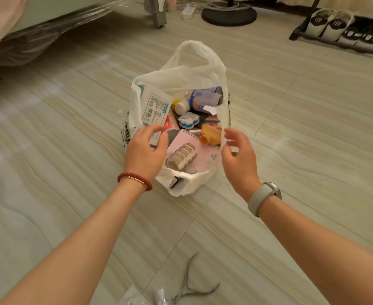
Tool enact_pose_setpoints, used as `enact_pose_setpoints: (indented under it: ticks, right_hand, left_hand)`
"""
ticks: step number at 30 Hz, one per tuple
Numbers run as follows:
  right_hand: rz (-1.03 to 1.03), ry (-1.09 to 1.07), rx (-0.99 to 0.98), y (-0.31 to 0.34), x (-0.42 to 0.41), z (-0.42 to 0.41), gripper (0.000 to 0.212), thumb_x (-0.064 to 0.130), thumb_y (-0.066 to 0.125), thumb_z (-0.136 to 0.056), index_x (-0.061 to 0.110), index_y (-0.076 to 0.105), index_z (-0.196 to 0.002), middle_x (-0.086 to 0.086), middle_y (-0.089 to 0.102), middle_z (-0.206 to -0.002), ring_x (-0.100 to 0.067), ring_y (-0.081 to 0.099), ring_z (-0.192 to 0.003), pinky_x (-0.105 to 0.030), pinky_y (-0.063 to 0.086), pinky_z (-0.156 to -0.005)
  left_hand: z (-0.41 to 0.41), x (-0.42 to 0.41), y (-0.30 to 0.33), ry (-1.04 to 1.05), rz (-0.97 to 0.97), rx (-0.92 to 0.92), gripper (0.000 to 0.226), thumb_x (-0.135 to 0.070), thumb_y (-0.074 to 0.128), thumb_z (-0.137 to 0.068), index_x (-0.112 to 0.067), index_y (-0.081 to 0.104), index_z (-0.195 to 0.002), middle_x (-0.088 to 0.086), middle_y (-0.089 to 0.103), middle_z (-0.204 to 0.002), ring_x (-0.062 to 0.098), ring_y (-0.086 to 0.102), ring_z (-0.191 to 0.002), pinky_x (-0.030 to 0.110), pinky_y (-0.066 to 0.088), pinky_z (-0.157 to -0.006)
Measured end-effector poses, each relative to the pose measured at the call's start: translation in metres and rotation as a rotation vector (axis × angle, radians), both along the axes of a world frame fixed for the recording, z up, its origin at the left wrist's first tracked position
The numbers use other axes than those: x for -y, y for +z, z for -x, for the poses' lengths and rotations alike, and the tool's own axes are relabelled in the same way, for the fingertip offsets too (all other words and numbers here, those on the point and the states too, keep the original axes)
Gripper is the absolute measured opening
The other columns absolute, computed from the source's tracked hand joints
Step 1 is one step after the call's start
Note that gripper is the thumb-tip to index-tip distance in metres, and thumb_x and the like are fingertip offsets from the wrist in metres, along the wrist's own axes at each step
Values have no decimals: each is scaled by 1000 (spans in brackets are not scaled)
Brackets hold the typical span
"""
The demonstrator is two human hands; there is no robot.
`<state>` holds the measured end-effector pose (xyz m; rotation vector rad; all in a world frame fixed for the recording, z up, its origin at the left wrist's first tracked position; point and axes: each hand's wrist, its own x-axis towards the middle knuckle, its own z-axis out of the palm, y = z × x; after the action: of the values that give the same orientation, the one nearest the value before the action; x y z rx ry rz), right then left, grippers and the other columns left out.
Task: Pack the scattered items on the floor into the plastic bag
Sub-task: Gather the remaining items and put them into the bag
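A white plastic bag (194,69) stands open on the tiled floor, filled with several items: a pink spiral notebook (203,159), a roll of tape (181,158), an orange piece (212,134), a white packet (155,108) and bottles (203,99). My left hand (146,150) hovers at the bag's left rim, fingers apart, touching or just over the packet. My right hand (239,155) is at the right rim, fingers spread, holding nothing that I can see. Metal nippers (190,287) and a clear plastic packet (137,298) lie on the floor near me.
A bed edge wrapped in plastic film (38,40) runs along the upper left. A fan base (228,15) and power strip (187,9) sit at the far middle. A shoe rack with slippers (343,27) stands at the upper right.
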<state>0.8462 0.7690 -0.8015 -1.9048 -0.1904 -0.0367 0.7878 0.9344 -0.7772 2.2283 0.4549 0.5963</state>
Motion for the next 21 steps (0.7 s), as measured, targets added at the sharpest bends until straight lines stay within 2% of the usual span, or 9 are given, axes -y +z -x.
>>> enact_pose_setpoints:
  ticks: [3, 5, 7, 9, 11, 13, 16, 18, 21]
  right_hand:
    - [-54, -76, 51, -12, 15, 41, 29, 0, 44, -87, 14, 48, -111, 2, 48, -106, -3, 49, -86, -8, 42, -68]
    - [36, -5, 46, -33, 28, 77, 24, 0, 46, -86, 16, 47, -105, 1, 48, -102, -3, 49, -83, -10, 41, -68]
    - [223, 197, 38, -59, 44, 114, 23, 9, 48, -86, 12, 50, -108, -1, 51, -105, -9, 52, -89, -20, 44, -78]
    - [493, 542, 22, -82, 59, 145, 42, 25, 43, -83, 13, 47, -123, -6, 51, -123, -20, 50, -112, -32, 41, -95]
    - [795, 902, 72, -102, 70, 162, 59, 34, 40, -80, 22, 32, -137, -4, 36, -145, -24, 32, -135, -41, 26, -110]
    - [981, 1089, 205, -113, 75, 168, 67, 33, 51, -77, 28, 26, -140, -3, 28, -151, -25, 23, -140, -48, 15, -111]
    - [1093, 1059, 345, -112, 67, 164, 76, 37, 69, -61, 24, 42, -131, -7, 51, -135, -31, 47, -126, -55, 39, -97]
    - [1075, 976, 402, -110, 59, 159, 70, 36, 74, -53, 23, 54, -119, -6, 62, -117, -31, 58, -112, -53, 48, -89]
    - [1041, 914, 435, -110, 52, 155, 51, 34, 73, -56, 20, 62, -104, -6, 63, -98, -31, 62, -98, -46, 53, -83]
  left_hand:
    - [49, 14, -15, -9, -86, 123, 41, -33, 46, -83, -6, 58, -112, 5, 54, -116, 13, 48, -111, 18, 32, -97]
    - [89, 23, -39, 42, -74, 82, 48, -34, 45, -83, -5, 51, -120, 12, 49, -123, 16, 42, -117, 22, 30, -102]
    - [132, 32, -65, 78, 10, -98, 57, -41, 41, -81, -7, 44, -126, 13, 44, -129, 18, 38, -122, 26, 29, -105]
    - [175, 35, -94, 41, 26, -401, 73, -55, 31, -75, -12, 37, -133, 11, 37, -139, 21, 31, -130, 35, 26, -110]
    - [213, 31, -118, -53, -95, -735, 90, -68, 18, -66, -19, 25, -141, 8, 22, -150, 22, 16, -139, 41, 16, -115]
    - [237, 27, -131, -95, -192, -925, 101, -77, 9, -57, -24, 14, -143, 4, 6, -155, 20, 2, -142, 44, 7, -116]
    - [246, 32, -131, -108, -244, -975, 104, -82, 10, -52, -31, 12, -143, 1, -3, -156, 20, -7, -142, 46, 2, -115]
    - [242, 39, -128, -117, -228, -942, 99, -81, 13, -54, -33, 23, -140, 2, 3, -155, 19, -2, -142, 46, 3, -115]
    - [236, 51, -128, -129, -286, -857, 89, -79, 20, -58, -30, 40, -130, 3, 22, -150, 20, 15, -139, 46, 11, -113]
